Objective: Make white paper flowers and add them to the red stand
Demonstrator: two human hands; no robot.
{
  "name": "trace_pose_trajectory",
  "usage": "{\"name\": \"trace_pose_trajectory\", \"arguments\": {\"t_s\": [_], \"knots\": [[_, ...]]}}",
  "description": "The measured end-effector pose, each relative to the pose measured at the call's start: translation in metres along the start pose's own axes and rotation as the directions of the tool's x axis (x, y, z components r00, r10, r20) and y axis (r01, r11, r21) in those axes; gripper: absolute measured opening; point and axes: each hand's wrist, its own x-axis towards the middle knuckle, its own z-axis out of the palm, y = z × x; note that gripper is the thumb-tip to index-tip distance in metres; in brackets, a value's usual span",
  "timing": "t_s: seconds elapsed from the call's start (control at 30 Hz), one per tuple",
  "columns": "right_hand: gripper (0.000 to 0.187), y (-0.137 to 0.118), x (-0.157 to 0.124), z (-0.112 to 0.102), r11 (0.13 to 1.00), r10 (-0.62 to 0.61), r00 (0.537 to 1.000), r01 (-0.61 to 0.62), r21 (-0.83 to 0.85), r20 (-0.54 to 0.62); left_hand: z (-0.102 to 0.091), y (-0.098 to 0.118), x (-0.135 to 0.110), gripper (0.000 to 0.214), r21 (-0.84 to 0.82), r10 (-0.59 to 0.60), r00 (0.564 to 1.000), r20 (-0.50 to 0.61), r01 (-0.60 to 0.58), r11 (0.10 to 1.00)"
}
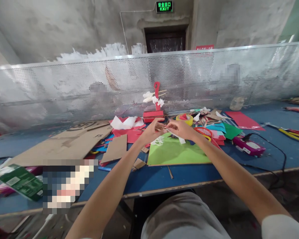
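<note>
Above a lime-green sheet [176, 154], my left hand [153, 131] and my right hand [181, 130] meet fingertip to fingertip. Both are closed in a pinch on a white paper strip [181, 140], whose loose end hangs below my right hand. The exact point of contact is small and partly hidden by the fingers. A white cut-out with thin strands [158, 140] lies on the sheet beside my left hand. Behind the hands stands a red upright piece [157, 87] on a red box-like base [153, 116], with white tufts [154, 99] and thin sticks attached.
Cardboard [72, 142] and red paper lie to the left. Yellow tape [188, 119], coloured paper scraps and a purple device [249, 146] with a black cable are on the right, with yellow-handled pliers [294, 134] farther out. A perforated metal screen [129, 86] borders the table's back.
</note>
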Motion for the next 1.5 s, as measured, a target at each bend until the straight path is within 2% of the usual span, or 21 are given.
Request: {"name": "trace_pose_trajectory", "arguments": {"t_s": [0.13,0.23,0.5,0.63,0.7,0.8,0.9,0.97,1.2,1.37,1.5], "knots": [[0.021,0.0,0.0,0.003,1.0,-0.004,0.999,0.003,0.012,0.054,-0.003,0.001,0.002,0.032,0.112,0.03,0.999,-0.016,-0.028,0.993],[0.021,0.0,-0.001,0.002,1.0,0.005,0.999,-0.006,0.019,0.054,-0.004,-0.003,0.003,0.022,0.151,0.016,1.0,-0.008,-0.015,0.989],[0.015,0.001,-0.001,0.0,0.995,0.056,0.997,-0.053,0.086,-0.043,-0.005,-0.003,0.003,0.021,0.212,-0.057,0.992,-0.11,0.08,0.974],[0.011,0.002,0.0,-0.001,0.994,0.075,0.992,-0.066,0.093,-0.104,-0.007,-0.001,0.003,0.023,0.263,-0.1,0.988,-0.121,0.129,0.956],[0.011,0.002,0.0,-0.001,0.993,0.073,0.992,-0.063,0.097,-0.103,-0.006,-0.001,0.003,0.025,0.26,-0.08,0.992,-0.1,0.103,0.96],[0.013,0.0,-0.001,-0.001,0.992,0.056,0.997,-0.049,0.118,-0.056,-0.003,0.002,0.002,0.033,0.248,-0.049,0.999,-0.003,0.048,0.968],[0.013,-0.002,-0.001,0.001,0.99,0.031,0.999,-0.03,0.139,-0.006,-0.001,0.006,0.0,0.03,0.318,-0.069,0.993,0.097,0.034,0.947],[0.015,-0.002,-0.001,0.002,0.987,0.029,1.0,-0.03,0.16,0.006,0.0,0.008,-0.001,0.026,0.374,-0.083,0.989,0.124,0.031,0.927],[0.018,0.001,0.0,0.004,0.985,0.034,0.999,-0.034,0.168,0.005,-0.003,0.007,0.0,0.028,0.413,-0.074,0.993,0.093,0.029,0.91],[0.019,-0.001,0.0,0.002,0.984,0.024,1.0,-0.023,0.174,-0.001,-0.003,0.011,0.0,0.025,0.342,-0.081,0.992,0.095,0.044,0.939],[0.021,-0.002,0.0,0.001,0.981,0.018,1.0,-0.016,0.191,-0.013,-0.003,0.01,-0.001,0.031,0.273,-0.107,0.989,0.105,0.075,0.959]]}}
